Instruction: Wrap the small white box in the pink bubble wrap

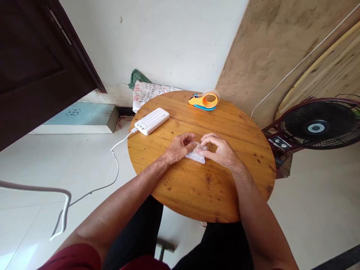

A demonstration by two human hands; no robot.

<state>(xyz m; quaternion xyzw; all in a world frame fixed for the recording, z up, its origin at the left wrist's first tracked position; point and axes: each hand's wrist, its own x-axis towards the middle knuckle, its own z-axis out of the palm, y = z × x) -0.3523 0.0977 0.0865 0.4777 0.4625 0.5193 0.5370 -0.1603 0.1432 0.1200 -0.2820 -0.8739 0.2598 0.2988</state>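
On the round wooden table, both my hands meet over a small clear plastic packet lying near the middle. My left hand pinches its left edge with curled fingers. My right hand presses fingertips on its right side, thumb and forefinger curved together. What the packet contains I cannot make out.
A white power bank lies at the table's left rear, its white cable trailing to the floor. An orange tape dispenser sits at the far edge. A dark fan stands right; a printed sack leans against the wall.
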